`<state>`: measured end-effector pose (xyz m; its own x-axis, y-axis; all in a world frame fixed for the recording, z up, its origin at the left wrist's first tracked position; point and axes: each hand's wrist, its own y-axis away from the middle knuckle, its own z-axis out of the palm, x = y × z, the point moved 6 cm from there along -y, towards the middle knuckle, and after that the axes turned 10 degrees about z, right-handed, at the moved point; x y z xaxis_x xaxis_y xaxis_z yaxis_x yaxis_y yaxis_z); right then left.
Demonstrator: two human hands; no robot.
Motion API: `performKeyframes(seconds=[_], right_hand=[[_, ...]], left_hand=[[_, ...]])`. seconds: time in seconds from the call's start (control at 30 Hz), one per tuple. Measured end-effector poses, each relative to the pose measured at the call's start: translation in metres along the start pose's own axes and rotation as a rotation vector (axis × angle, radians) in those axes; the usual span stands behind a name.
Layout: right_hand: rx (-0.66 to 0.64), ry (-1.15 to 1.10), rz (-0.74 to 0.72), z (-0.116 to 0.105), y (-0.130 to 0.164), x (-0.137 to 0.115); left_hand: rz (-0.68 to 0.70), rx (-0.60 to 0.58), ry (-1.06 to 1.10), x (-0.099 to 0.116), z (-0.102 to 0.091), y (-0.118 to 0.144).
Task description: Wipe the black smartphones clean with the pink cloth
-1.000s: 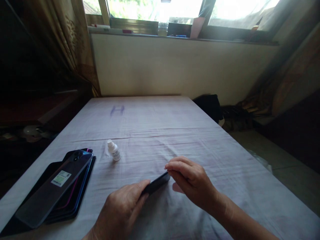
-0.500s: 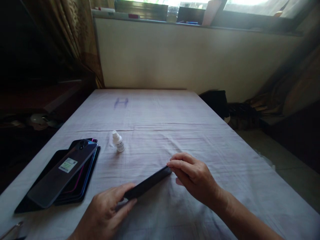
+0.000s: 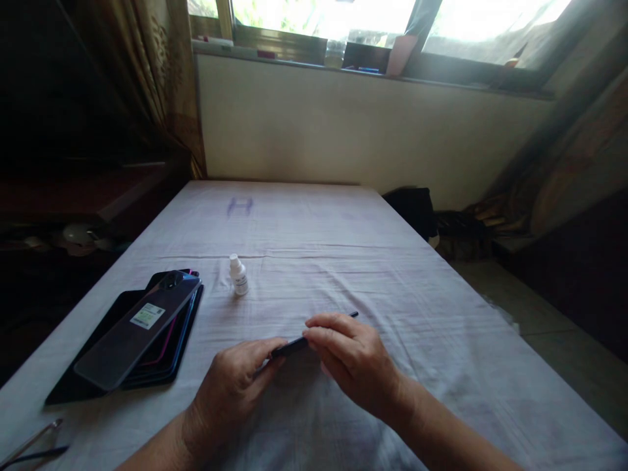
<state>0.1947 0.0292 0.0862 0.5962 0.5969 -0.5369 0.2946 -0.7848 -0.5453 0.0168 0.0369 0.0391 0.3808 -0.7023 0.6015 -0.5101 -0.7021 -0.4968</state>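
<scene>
My left hand (image 3: 240, 386) grips the near end of a thin dark phone (image 3: 292, 347), thumb on the near side and fingers on the other. The phone is seen nearly edge-on, tilted above the cloth. My right hand (image 3: 353, 356) is closed, its fingers pressed together over the phone's middle and hiding part of it. The phone's far end sticks out beyond those fingers. Whatever the right fingertips may hold is hidden. Beyond the hands stands a small white bottle (image 3: 239, 276) with a white cap.
A stack of phones and dark flat devices lies at left, topped by a grey phone (image 3: 115, 343) with a white label. Glasses (image 3: 36, 448) rest at the lower left corner. A pale cloth (image 3: 294, 229) covers the table. A wall and window sill (image 3: 294, 65) stand behind.
My right hand has moved left from the phone's far end to its middle. The phone is turned to show a thinner edge. The view has tilted up and shifted slightly.
</scene>
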Motion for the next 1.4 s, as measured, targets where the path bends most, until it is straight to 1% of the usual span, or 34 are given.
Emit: performKeyframes(seconds=[0.03, 0.07, 0.13, 0.17, 0.2, 0.27, 0.33, 0.4, 0.47, 0.53, 0.6, 0.67, 0.77, 0.83, 1.0, 1.07, 1.1, 1.13, 1.2, 1.4], right_hand=[[0.01, -0.025, 0.07, -0.007, 0.0, 0.009], [0.009, -0.035, 0.17, -0.014, 0.002, 0.022], [0.005, -0.065, 0.436, -0.027, 0.009, 0.057], [0.012, -0.086, 0.571, -0.033, 0.016, 0.076], [-0.025, -0.09, 0.678, -0.035, 0.023, 0.092], [-0.07, -0.034, 0.75, -0.037, 0.033, 0.113], [-0.101, -0.008, 0.742, -0.034, 0.037, 0.122], [-0.119, -0.047, 0.722, -0.029, 0.037, 0.122], [-0.166, -0.084, 0.72, -0.021, 0.032, 0.119], [-0.224, -0.063, 0.697, -0.016, 0.026, 0.114], [-0.255, -0.01, 0.642, -0.015, 0.019, 0.108], [-0.248, 0.043, 0.583, -0.019, 0.014, 0.104], [-0.154, 0.151, 0.512, -0.039, 0.013, 0.106], [-0.023, 0.255, 0.506, -0.06, 0.016, 0.117], [0.311, 0.558, 0.582, -0.121, 0.028, 0.167], [0.373, 0.675, 0.609, -0.136, 0.031, 0.184], [0.382, 0.725, 0.616, -0.141, 0.033, 0.191], [0.379, 0.771, 0.623, -0.142, 0.035, 0.195], [0.34, 0.85, 0.634, -0.138, 0.039, 0.2], [0.087, 0.968, 0.657, -0.102, 0.051, 0.199]], left_hand=[[-0.052, -0.003, 0.028, -0.005, 0.001, -0.002], [-0.121, -0.007, 0.061, -0.011, 0.002, -0.003], [-0.266, -0.01, 0.126, -0.025, 0.004, -0.005], [-0.307, -0.006, 0.149, -0.031, 0.005, -0.007], [-0.319, 0.004, 0.164, -0.035, 0.006, -0.009], [-0.315, 0.03, 0.179, -0.043, 0.007, -0.014], [-0.314, 0.051, 0.177, -0.048, 0.008, -0.017], [-0.311, 0.065, 0.159, -0.051, 0.009, -0.02], [-0.301, 0.075, 0.132, -0.052, 0.01, -0.022], [-0.283, 0.087, 0.101, -0.052, 0.011, -0.025], [-0.258, 0.099, 0.073, -0.052, 0.013, -0.03], [-0.232, 0.112, 0.051, -0.053, 0.015, -0.036], [-0.195, 0.143, 0.026, -0.055, 0.018, -0.04], [-0.173, 0.159, 0.013, -0.056, 0.019, -0.039], [-0.111, 0.151, -0.003, -0.06, 0.021, -0.028], [-0.095, 0.15, -0.008, -0.062, 0.02, -0.025], [-0.091, 0.151, -0.011, -0.062, 0.02, -0.024], [-0.088, 0.15, -0.012, -0.063, 0.019, -0.023], [-0.086, 0.147, -0.014, -0.065, 0.018, -0.021], [-0.089, 0.138, -0.024, -0.067, 0.018, -0.02]])
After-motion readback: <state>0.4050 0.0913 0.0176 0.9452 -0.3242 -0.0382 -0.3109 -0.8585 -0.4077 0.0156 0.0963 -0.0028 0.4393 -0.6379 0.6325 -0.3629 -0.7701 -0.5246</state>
